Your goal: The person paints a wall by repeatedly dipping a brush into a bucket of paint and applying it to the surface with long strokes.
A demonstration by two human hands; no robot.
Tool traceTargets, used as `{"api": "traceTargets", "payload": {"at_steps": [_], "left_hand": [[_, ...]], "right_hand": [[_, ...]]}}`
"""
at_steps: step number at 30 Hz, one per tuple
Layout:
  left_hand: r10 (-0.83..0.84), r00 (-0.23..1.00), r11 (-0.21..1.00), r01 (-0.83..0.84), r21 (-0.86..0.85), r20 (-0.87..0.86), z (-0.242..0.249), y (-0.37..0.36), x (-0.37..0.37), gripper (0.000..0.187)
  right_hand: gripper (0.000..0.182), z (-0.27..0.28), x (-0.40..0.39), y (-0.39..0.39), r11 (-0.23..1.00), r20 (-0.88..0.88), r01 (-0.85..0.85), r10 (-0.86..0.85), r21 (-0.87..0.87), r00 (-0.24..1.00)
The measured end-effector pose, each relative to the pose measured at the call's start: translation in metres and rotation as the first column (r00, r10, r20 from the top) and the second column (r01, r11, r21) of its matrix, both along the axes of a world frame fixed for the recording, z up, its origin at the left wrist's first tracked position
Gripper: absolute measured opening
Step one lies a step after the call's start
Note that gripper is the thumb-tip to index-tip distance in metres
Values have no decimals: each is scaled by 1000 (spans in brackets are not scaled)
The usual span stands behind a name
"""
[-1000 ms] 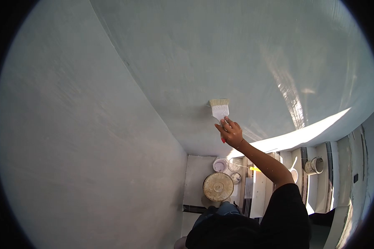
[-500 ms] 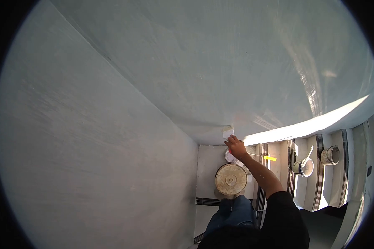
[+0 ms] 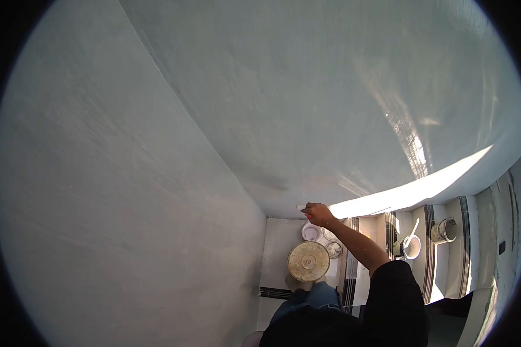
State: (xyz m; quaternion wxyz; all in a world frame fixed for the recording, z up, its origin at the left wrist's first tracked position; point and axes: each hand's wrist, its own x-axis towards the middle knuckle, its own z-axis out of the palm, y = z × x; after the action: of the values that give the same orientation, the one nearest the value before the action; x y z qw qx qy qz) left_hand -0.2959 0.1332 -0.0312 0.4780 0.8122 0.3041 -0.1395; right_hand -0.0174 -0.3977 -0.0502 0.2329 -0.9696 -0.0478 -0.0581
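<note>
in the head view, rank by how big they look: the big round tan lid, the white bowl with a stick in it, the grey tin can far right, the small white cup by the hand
1. Big round tan lid, clearly largest.
2. White bowl with a stick in it and grey tin can: these look alike, so no ranking between them.
3. Small white cup, slightly smaller, though fisheye distortion makes this unsure.

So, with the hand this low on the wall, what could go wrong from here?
1. The right hand holds the brush at the bottom edge of the wall, above open paint tins; drips may land on the floor tiles.
2. The big lidded bucket stands by the person's feet and could be kicked.
3. The brush is almost hidden, so strokes may be uneven.
</note>
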Motion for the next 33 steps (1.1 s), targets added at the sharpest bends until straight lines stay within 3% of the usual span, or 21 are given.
{"api": "traceTargets", "payload": {"at_steps": [7, 10, 15, 17, 22, 28, 33], "left_hand": [[-17, 1000, 999, 18, 40, -7, 10, -2, 1, 75], [-36, 999, 998, 35, 46, 9, 13, -4, 6, 76], [-75, 995, 997, 72, 36, 65, 6, -12, 19, 76], [-103, 991, 994, 98, 55, 90, 3, -18, 37, 76], [-188, 967, 979, 172, 106, 172, -6, -43, 85, 77], [-261, 937, 959, 224, 174, 234, -2, -71, 133, 77], [-291, 921, 947, 239, 215, 259, 2, -86, 161, 77]], "right_hand": [[25, -9, 65, -24, 994, 156, 55, -40, -95, 987], [26, 40, 84, -39, 979, 49, -22, 33, -204, 998], [20, 193, 87, -52, 928, 81, -101, 138, -359, 987], [17, 271, 86, -53, 943, 115, -104, 147, -315, 982], [19, 447, 85, -55, 914, 211, -117, 211, -388, 955], [20, 638, 73, -34, 877, 280, 20, 131, -479, 951], [20, 784, 59, -22, 853, 546, 200, 114, -482, 830]]}}
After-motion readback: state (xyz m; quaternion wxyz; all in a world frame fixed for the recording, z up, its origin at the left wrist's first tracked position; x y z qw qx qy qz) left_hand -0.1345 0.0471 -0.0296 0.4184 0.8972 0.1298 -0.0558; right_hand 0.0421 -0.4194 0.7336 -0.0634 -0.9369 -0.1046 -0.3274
